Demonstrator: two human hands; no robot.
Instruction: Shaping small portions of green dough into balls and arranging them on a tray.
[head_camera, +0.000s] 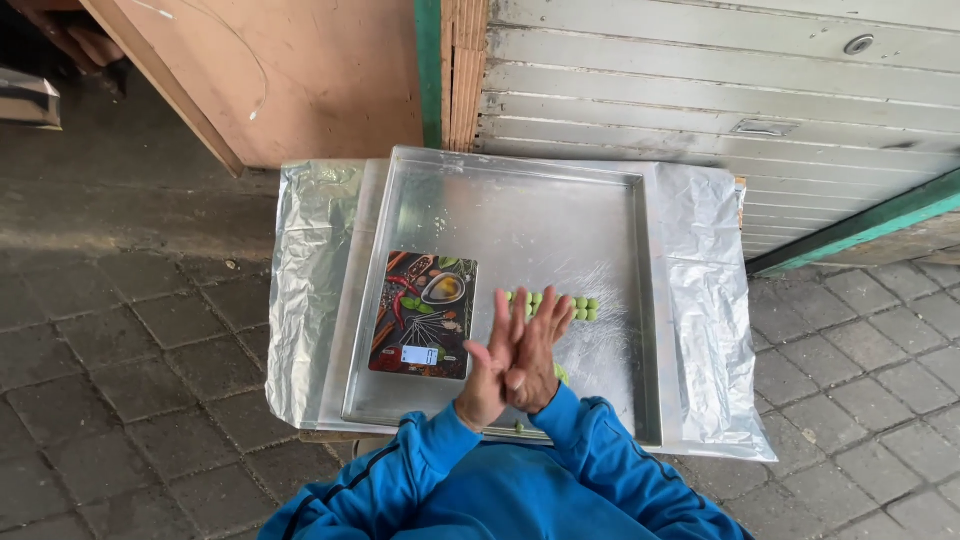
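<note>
My left hand (488, 362) and my right hand (541, 347) are pressed palm to palm above the near part of a shallow metal tray (520, 200), with the fingers stretched out. Whatever lies between the palms is hidden. Just beyond the fingertips, a short row of small green balls (582, 307) sits on the tray. A bit of green (561, 374) shows under my right hand. A flat kitchen scale (425, 313) with a printed picture of spices lies on the tray, left of my hands. Both sleeves are blue.
The tray rests on a small table wrapped in aluminium foil (305, 290), standing on grey paving stones (120, 350). Behind it are a pale slatted shutter (720, 90), a leaning wooden board (300, 70) and a green frame (860, 225). A tiny green crumb (518, 428) lies on the tray's near rim.
</note>
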